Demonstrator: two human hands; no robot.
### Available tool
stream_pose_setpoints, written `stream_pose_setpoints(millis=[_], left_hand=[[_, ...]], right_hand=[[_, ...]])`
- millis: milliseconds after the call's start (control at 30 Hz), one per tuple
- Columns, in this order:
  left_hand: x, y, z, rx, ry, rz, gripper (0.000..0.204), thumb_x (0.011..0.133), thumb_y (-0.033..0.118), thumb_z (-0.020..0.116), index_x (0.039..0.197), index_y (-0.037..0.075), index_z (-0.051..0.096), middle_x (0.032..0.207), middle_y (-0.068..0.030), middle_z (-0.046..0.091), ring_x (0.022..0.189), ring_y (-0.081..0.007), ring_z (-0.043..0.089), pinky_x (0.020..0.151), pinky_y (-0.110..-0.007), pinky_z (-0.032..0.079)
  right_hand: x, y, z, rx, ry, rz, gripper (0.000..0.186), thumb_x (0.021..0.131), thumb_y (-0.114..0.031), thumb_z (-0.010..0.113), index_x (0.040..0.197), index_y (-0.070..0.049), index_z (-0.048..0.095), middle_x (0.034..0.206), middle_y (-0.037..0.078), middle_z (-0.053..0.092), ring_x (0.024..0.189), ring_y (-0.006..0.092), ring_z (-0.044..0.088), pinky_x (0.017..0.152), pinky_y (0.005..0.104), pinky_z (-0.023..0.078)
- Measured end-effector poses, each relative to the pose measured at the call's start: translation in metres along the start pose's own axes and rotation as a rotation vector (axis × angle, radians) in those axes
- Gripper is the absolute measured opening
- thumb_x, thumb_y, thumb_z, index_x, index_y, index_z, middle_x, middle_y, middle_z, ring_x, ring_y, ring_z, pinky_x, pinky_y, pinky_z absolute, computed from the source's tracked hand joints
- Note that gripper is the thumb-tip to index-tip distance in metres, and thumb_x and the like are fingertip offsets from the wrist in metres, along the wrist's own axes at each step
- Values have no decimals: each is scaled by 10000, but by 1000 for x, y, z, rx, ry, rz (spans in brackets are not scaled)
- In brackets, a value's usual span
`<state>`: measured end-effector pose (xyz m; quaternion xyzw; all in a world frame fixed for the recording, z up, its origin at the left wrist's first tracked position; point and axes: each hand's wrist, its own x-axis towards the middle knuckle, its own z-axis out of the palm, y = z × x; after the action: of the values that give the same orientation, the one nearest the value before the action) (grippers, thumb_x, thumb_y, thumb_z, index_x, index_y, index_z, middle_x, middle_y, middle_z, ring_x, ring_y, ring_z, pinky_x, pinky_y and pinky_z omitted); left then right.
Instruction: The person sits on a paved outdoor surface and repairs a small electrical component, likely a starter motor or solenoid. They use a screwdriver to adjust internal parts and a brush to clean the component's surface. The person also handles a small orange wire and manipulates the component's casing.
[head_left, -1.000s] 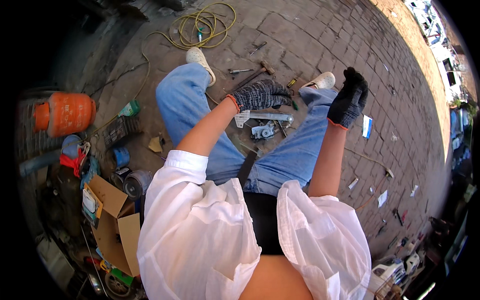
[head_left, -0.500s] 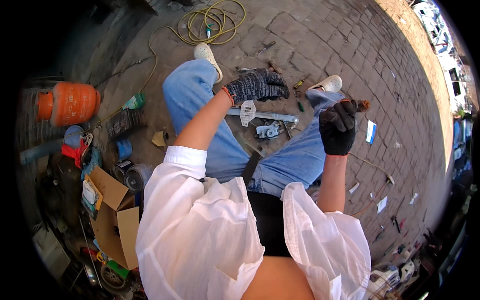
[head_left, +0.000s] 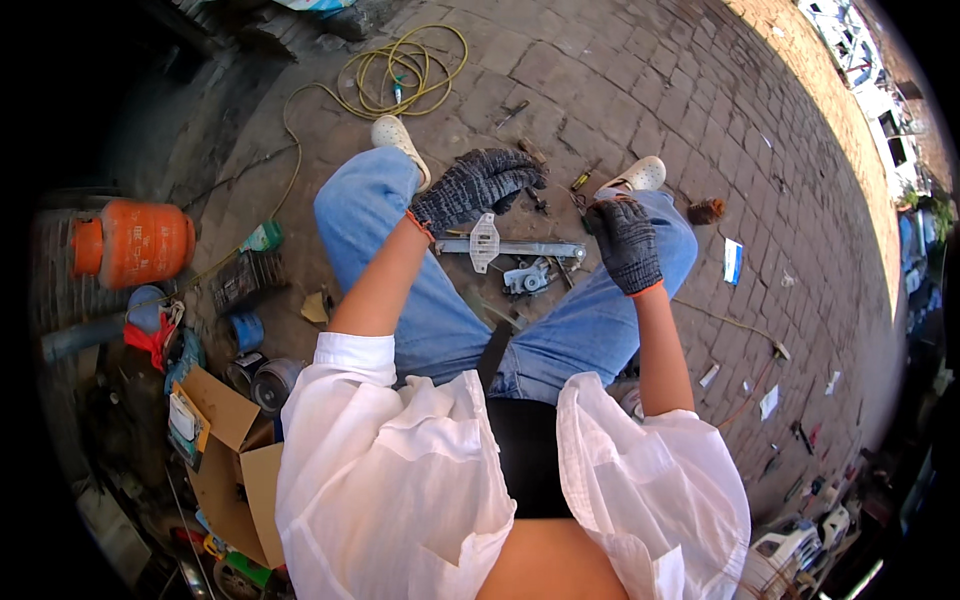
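Observation:
My left hand (head_left: pixel 478 188), in a dark grey knit glove, hovers over the ground between my legs. Its fingers reach right, lightly bent, with the thumb apart from them. Close below it lie a long grey metal rail (head_left: pixel 545 248) with a pale slotted plate (head_left: pixel 485 243) across it and a small grey mechanism (head_left: pixel 527 278). My right hand (head_left: pixel 628 243), in a matching glove, is beside my right knee, its fingers bent down and their tips hidden. Just left of it lies a screwdriver (head_left: pixel 580 182). A brown bristly brush (head_left: pixel 706 211) sits on the paving beyond that knee.
A coiled yellow hose (head_left: pixel 440 100) lies at the far left on the brick paving. To the left stand an orange gas cylinder (head_left: pixel 148 243), tins (head_left: pixel 275 385) and an open cardboard box (head_left: pixel 262 490). A blue and white packet (head_left: pixel 733 262) lies to the right.
My right hand has moved left, away from the brush, which now shows apart from it on the ground. The left hand's fingers have spread from the thumb. The whole view has shifted slightly.

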<state>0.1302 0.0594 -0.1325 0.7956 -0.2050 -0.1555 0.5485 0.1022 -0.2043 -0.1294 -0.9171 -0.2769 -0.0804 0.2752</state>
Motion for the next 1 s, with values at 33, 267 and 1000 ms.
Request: stream_pose_setpoints(millis=[33, 267, 1000], left_hand=[[1, 6, -2, -324, 80, -121, 221, 859, 186, 547, 987, 16, 606, 653, -12, 583, 513, -40, 470, 470, -201, 413], [10, -18, 5, 12, 181, 20, 218, 843, 194, 543, 1013, 79, 617, 680, -42, 596, 599, -121, 560, 576, -254, 464], [11, 21, 0, -173, 17, -12, 189, 807, 104, 560, 980, 99, 637, 900, -68, 621, 786, -214, 579, 696, -316, 479]], right_hand=[[-4, -3, 0, 34, -15, 12, 148, 796, -150, 567, 886, -32, 564, 868, 149, 578, 864, 341, 531, 788, 421, 412], [-25, -26, -9, 1588, -133, 394, 236, 894, -248, 482, 916, -18, 528, 797, 48, 558, 734, 165, 526, 660, 288, 442], [-19, -41, -16, 2077, 84, 337, 189, 895, -207, 464, 780, -65, 509, 589, 12, 443, 555, 126, 436, 582, 271, 397]])
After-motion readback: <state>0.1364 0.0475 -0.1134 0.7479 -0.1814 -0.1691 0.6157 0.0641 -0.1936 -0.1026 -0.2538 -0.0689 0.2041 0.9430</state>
